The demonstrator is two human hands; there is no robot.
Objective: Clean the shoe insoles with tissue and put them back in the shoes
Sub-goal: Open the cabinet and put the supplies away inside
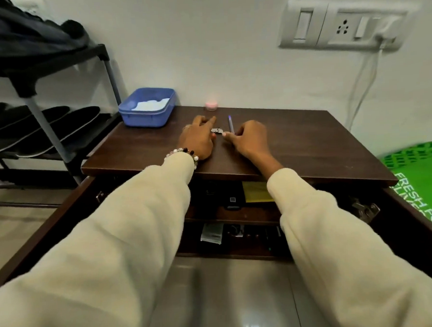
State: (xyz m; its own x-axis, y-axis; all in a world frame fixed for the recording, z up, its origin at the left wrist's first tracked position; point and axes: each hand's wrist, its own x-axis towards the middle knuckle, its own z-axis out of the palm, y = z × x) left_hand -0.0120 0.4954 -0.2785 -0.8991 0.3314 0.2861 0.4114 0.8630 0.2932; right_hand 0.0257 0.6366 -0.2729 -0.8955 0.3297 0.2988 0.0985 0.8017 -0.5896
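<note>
Two dark insoles (58, 129) on the rack shelf (44, 149) look light and bendy, best pinched at their edges; left hand (198, 139) rests slack on the counter (296, 144), right hand (250, 139) loosely curled, grasping nothing.

On the cabinet top (296, 144), the tray (147, 109) sits back-left, the pen (231, 123) centre, the rack (43, 97) left.

Right half of surface (309, 143) lay bare, open for passing. Back left corner was blocked by blue tray (147, 108). Pen (231, 123) and pink jar (211, 105) stood mid-back. Shoe rack (58, 136) crowded left edge.
</note>
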